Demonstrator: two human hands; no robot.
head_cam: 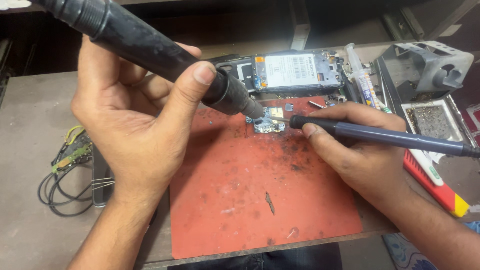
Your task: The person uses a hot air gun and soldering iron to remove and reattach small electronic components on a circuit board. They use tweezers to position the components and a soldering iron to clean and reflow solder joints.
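My left hand (135, 120) grips a thick black hot-air wand (150, 50), its metal nozzle pointing down at a small circuit board (267, 122) on a red work mat (260, 200). My right hand (355, 150) holds a slim dark soldering iron (390, 138) like a pen, with its tip resting at the board's right edge. The two tools meet over the board from opposite sides.
An opened phone (295, 72) lies behind the mat. A syringe of paste (362, 80), a metal iron stand with a tray (430, 95) and a red-handled tool (440, 192) sit at the right. Coiled wires (65, 175) lie at the left on the grey bench.
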